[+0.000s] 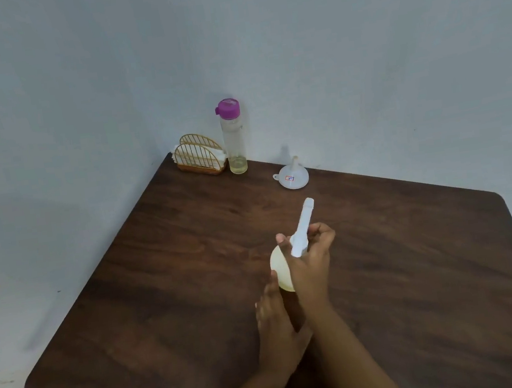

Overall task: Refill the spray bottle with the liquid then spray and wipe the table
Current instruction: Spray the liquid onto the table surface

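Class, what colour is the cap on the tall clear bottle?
Purple cap, seen in the head view.

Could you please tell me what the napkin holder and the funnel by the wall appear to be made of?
The napkin holder looks like thin metal wire with a glossy gold finish, judging by its slim arched bars. The funnel seems to be smooth, slightly translucent white plastic.

Two bottles, one funnel

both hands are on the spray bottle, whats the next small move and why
Probably twist the spray head off with the right hand while the left hand steadies the spray bottle: the funnel and the liquid bottle stand untouched by the wall.
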Motion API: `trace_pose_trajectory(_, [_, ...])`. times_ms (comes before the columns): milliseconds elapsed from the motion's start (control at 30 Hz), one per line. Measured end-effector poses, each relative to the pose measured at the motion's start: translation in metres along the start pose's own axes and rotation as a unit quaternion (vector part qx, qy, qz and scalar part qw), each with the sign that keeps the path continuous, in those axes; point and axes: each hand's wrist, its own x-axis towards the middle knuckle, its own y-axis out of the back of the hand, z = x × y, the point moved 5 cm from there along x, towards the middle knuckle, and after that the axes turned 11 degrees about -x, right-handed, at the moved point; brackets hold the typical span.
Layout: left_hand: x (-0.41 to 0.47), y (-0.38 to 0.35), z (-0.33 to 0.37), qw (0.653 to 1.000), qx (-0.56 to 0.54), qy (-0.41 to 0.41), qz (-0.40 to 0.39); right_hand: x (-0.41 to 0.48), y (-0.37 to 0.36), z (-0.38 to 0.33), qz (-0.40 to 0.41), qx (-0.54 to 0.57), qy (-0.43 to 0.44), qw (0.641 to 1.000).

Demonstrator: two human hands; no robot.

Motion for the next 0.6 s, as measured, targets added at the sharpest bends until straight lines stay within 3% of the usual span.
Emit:
trace_pose_trajectory(100, [-0.007,0.009,0.003,0.996,0.059,-0.039,-0.060,0.014,0.013,-0.004,-0.017,-0.067,0.038,0.997])
trace_pose_trajectory(200, [-0.005,0.027,-0.008,0.985,0.151,-0.028,-0.084,0.016,0.015,-0.001,-0.070,-0.101,0.084,0.989])
trace_pose_trajectory(433, [-0.016,0.080,-0.050,0.969,0.236,0.073,-0.010,-0.015,0.026,0.005,-0.117,-0.041,0.096,0.988])
trace_pose_trajectory(600, [-0.041,0.089,-0.074,0.959,0.271,0.070,0.035,-0.050,0.047,0.013,-0.134,-0.014,0.159,0.978])
